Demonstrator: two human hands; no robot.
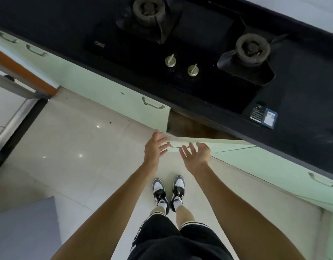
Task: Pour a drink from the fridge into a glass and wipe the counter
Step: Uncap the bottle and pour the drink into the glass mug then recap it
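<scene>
Flanking the handle (176, 146) of the ajar door (227, 146), left hand (154, 147) and right hand (196, 154) sit just beside it, both open-palmed, fingers spread, holding nothing.

Camera looks steeply down. The black table (302, 72) runs diagonally across the top. A black hob (199, 34) is set into it, with a left burner (148, 8) and a right burner (252, 47). Two knobs (170, 61) sit between the burners, toward the table's front edge. A label (263, 115) is at the hob's front right corner.

Pale green cabinet fronts run below the front edge. One cabinet door (208, 145) is swung out over the floor (77, 137), with a dark opening behind it. The left grip (155, 145) and right grip (196, 154) have their fingers spread and hold nothing. They flank the door's handle (176, 146); contact with it cannot be told. Shoes (168, 194) stand side by side on the white tiles.
</scene>
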